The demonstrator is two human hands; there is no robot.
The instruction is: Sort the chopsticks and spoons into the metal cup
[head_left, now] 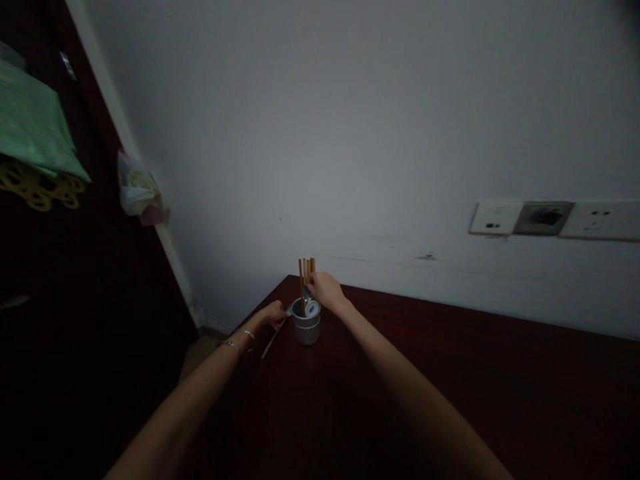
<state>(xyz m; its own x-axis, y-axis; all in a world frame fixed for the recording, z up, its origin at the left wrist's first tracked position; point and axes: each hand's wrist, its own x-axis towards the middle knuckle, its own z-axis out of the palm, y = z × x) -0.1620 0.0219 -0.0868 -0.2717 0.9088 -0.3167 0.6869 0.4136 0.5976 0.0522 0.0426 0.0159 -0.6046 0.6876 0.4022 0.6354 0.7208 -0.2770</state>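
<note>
A grey cylindrical holder (307, 332) stands upright near the table's far left corner. Several wooden chopsticks (301, 273) rise from it, and a white piece with a blue mark (313, 309) shows at its mouth. My left hand (274, 313) is closed on a long, thin metal utensil (271, 343) just left of the holder; its handle slants down toward me, and the kind is too small to tell. Above the holder's right rim, my right hand (325, 288) pinches what looks like a metal spoon (307, 292), its lower part over or inside the mouth.
The dark red table (430, 347) runs along a pale wall (350, 133). Wall sockets (543, 219) are at the right. To the left is a dark door (100, 280) with a green cloth (35, 117) and a hanging plastic bag (136, 187) near it.
</note>
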